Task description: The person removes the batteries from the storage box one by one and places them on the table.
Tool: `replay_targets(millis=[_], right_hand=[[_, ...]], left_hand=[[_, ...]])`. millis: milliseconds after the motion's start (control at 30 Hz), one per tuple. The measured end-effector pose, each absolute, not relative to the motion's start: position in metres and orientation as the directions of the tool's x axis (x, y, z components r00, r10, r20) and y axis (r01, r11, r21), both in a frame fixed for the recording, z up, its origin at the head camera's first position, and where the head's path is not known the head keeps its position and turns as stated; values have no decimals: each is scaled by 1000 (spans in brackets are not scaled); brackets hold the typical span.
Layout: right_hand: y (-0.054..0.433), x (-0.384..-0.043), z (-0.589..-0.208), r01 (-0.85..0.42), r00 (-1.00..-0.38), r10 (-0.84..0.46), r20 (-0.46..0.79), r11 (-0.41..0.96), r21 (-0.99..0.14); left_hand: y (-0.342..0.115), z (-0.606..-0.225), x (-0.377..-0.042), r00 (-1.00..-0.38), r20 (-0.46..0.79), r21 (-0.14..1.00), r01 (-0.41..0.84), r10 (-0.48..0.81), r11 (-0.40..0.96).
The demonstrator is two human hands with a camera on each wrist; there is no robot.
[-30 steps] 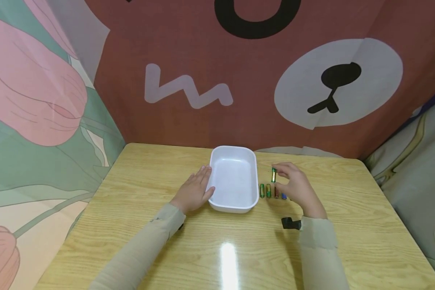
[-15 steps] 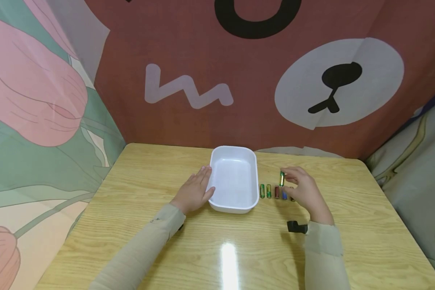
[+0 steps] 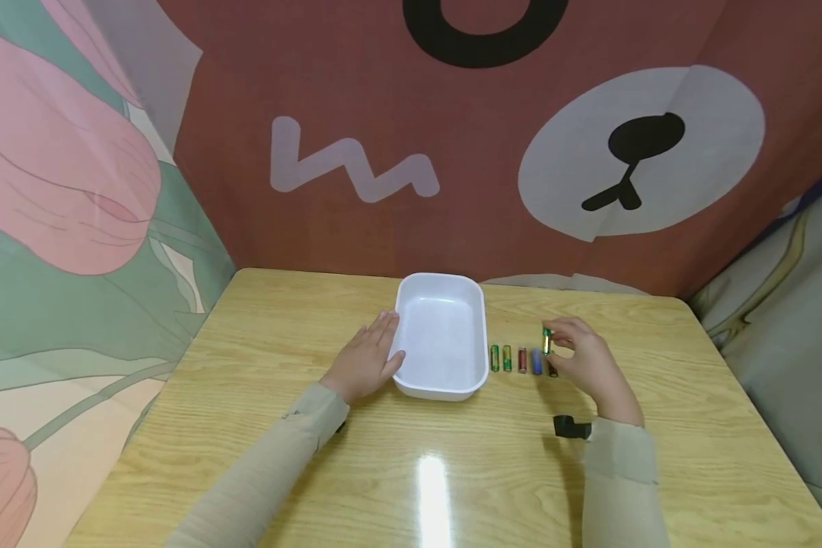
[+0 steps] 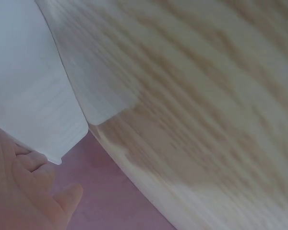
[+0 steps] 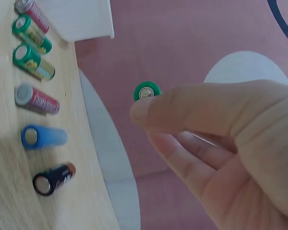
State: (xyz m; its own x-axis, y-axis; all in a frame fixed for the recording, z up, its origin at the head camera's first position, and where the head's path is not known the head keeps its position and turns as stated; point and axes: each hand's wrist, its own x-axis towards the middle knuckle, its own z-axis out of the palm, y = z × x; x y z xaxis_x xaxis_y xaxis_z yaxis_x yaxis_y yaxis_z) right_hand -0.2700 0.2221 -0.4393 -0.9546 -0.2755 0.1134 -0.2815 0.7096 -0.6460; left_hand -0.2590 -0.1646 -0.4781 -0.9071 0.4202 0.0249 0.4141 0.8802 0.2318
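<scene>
My left hand point(image 3: 363, 361) lies with fingers extended against the left rim of a white plastic tray point(image 3: 441, 395), which holds nothing. In the left wrist view, the fingers of that hand point(image 4: 24, 187) reach the edge of the tray point(image 4: 33, 91). Between thumb and fingertips, my right hand point(image 3: 594, 374) pinches a green battery point(image 3: 546, 340), raised above the table's row of batteries. That row holds two green batteries point(image 5: 33, 61), a red battery point(image 5: 37, 98), a blue battery point(image 5: 44, 136) and a black battery point(image 5: 54, 178). Another red battery point(image 5: 31, 14) shows by the tray in the right wrist view.
The wooden table point(image 3: 281, 487) ends at a brown cloth point(image 3: 356, 243) printed with a cartoon face. Printed curtains point(image 3: 75, 228) hang at the sides. A black wrist-camera mount point(image 3: 571, 427) sticks out beside my right cuff.
My right hand has moved rightward with the green battery, past the red and blue ones to above the black one, uncovering more of the row. My left hand stays on the tray.
</scene>
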Motion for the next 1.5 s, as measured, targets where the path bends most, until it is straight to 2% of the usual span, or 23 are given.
replay_targets(millis=[433,767,1500], right_hand=[[242,-271,-449,-242,-964,-260,58,759,-605],[250,-275,-462,-195,-969,-248,-1,764,-615],[267,-279,-488,-214,-964,-267,0,770,-601]], left_hand=[[-165,-481,-260,-908,14,234,410,419,882],[-167,-484,-260,-910,18,242,407,415,881],[-167,-484,-261,-907,16,249,411,421,877]])
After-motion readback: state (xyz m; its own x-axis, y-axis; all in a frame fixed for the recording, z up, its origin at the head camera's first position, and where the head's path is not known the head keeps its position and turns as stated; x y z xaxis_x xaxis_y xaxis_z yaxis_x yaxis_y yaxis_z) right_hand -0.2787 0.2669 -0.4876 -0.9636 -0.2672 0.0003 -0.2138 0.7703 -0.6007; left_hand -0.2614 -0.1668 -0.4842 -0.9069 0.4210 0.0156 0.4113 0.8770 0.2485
